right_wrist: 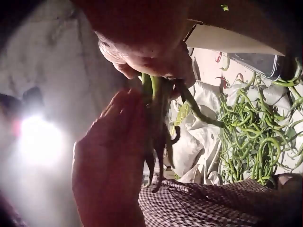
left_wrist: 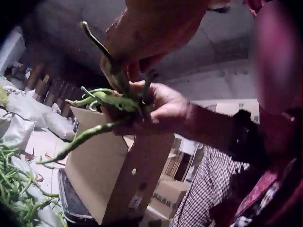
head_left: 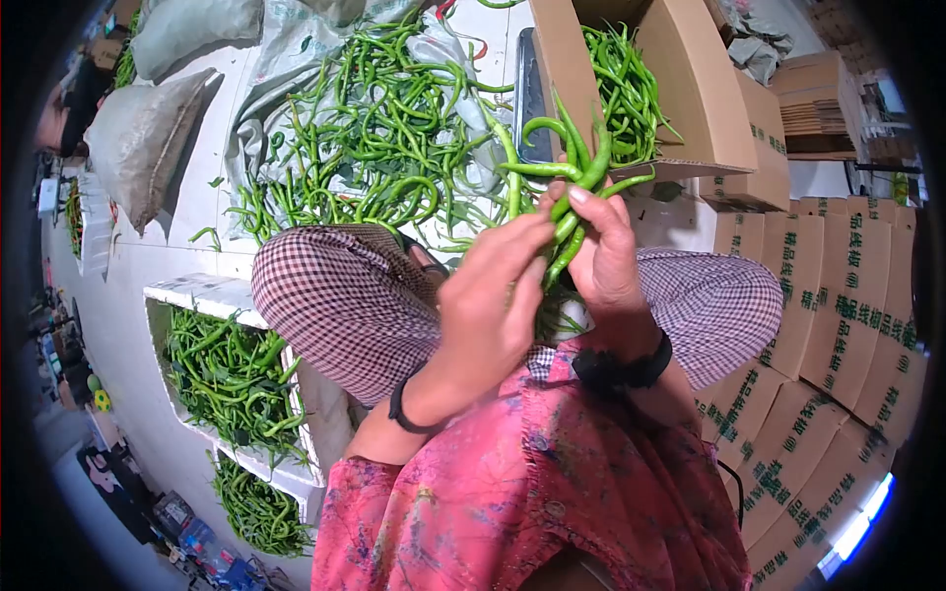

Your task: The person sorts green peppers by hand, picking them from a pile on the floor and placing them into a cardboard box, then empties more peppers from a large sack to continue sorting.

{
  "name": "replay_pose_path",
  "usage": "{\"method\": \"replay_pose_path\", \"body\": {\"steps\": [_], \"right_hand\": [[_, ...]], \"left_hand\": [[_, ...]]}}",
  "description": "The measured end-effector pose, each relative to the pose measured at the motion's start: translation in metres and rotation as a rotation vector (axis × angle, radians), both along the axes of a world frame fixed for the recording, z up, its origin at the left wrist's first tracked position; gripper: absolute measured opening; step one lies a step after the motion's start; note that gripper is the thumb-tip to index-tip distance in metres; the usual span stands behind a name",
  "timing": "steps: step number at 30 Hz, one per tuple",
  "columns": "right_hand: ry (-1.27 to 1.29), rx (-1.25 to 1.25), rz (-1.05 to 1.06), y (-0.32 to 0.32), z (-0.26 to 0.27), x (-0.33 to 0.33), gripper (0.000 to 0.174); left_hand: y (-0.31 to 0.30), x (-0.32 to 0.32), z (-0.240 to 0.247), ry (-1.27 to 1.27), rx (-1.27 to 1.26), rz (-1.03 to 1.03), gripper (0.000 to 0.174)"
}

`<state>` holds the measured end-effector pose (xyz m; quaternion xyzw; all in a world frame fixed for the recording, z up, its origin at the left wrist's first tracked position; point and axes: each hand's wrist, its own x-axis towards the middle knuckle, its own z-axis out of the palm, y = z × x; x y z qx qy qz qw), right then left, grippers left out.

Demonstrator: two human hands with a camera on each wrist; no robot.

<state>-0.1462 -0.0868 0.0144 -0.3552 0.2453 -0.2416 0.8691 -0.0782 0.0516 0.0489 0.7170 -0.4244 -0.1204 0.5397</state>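
Note:
In front of the lap, my right hand (head_left: 606, 258) holds a small bunch of long green chili peppers (head_left: 591, 177), thumb across them, tips fanning out. My left hand (head_left: 488, 300) meets the bunch from the left, its fingertips pinching at the peppers. From the left wrist, one curved pepper (left_wrist: 102, 45) runs up past the left fingers, while other peppers (left_wrist: 90, 137) stick out of the right hand (left_wrist: 165, 106). In the right wrist view, pepper ends (right_wrist: 156, 127) hang below the right hand (right_wrist: 147, 59), beside the left hand (right_wrist: 113, 151). The palms hide the bunch's middle.
A loose pile of green chili peppers (head_left: 384, 128) lies on plastic sacking ahead. An open cardboard box (head_left: 695, 79) with peppers stands ahead right, beside a dark tray (head_left: 532, 89). Pepper-filled white foam boxes (head_left: 212, 286) stand at left; flattened cartons (head_left: 818, 325) lie at right.

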Motion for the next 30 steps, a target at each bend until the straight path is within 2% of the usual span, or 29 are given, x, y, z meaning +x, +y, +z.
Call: {"method": "replay_pose_path", "body": {"steps": [1, 3, 5, 7, 8, 9, 11, 13, 15, 17, 19, 21, 23, 25, 26, 27, 28, 30], "right_hand": [[-0.069, 0.058, 0.008, -0.005, -0.002, -0.002, 0.038], [-0.062, 0.095, 0.011, -0.011, -0.002, -0.007, 0.043], [-0.166, 0.106, 0.14, -0.014, -0.002, -0.01, 0.048], [-0.124, 0.11, 0.136, -0.01, 0.002, -0.006, 0.053], [-0.086, 0.038, 0.092, -0.006, 0.007, -0.002, 0.054], [-0.05, -0.031, 0.051, -0.004, 0.01, 0.0, 0.055], [-0.026, -0.089, 0.085, -0.003, 0.012, -0.001, 0.054], [0.17, -0.279, 0.148, -0.003, 0.019, -0.003, 0.053], [0.199, -0.333, 0.137, -0.007, 0.021, -0.003, 0.055], [0.145, -0.305, 0.114, -0.015, 0.022, -0.005, 0.056], [0.099, -0.248, 0.066, -0.022, 0.02, -0.005, 0.057], [0.068, -0.191, -0.012, -0.033, 0.013, -0.012, 0.054], [-0.102, -0.003, 0.017, -0.046, 0.011, -0.022, 0.054], [-0.187, 0.135, 0.029, -0.051, 0.018, -0.025, 0.062], [-0.188, 0.125, 0.021, -0.053, 0.021, -0.027, 0.062], [-0.219, 0.215, 0.055, -0.054, 0.023, -0.028, 0.067], [-0.247, 0.307, 0.088, -0.054, 0.024, -0.031, 0.071], [-0.318, 0.394, 0.105, -0.051, 0.027, -0.031, 0.067]], "left_hand": [[0.006, 0.003, 0.004, 0.039, -0.019, 0.004, 0.039], [0.013, 0.008, 0.019, 0.489, 0.033, 0.164, 0.03], [0.006, 0.02, 0.005, 0.36, -0.083, 0.155, 0.028], [0.001, 0.02, 0.001, 0.277, 0.085, 0.047, 0.034], [-0.003, 0.02, 0.0, 0.027, 0.132, 0.063, 0.036], [-0.01, 0.02, -0.001, 0.034, 0.139, 0.073, 0.033], [-0.016, 0.024, -0.009, 0.28, 0.156, 0.047, 0.027], [-0.021, 0.026, -0.02, 0.55, 0.099, 0.07, 0.023], [-0.017, 0.033, -0.017, 0.819, 0.023, 0.119, 0.022], [-0.014, 0.036, -0.019, 0.685, -0.043, 0.233, 0.02], [-0.008, 0.043, -0.019, 0.283, 0.052, 0.324, 0.017], [-0.004, 0.05, -0.029, 0.194, -0.067, 0.326, 0.014], [0.002, 0.058, -0.007, 0.649, -0.065, 0.361, 0.014], [0.009, 0.063, -0.018, 0.691, -0.066, 0.341, 0.013], [0.013, 0.064, -0.019, 0.642, 0.051, 0.261, 0.015], [0.01, 0.056, -0.017, 0.686, 0.122, 0.23, 0.015], [0.009, 0.047, -0.019, 0.747, 0.079, 0.169, 0.016], [0.008, 0.033, -0.026, 0.854, 0.049, 0.065, 0.016]]}}
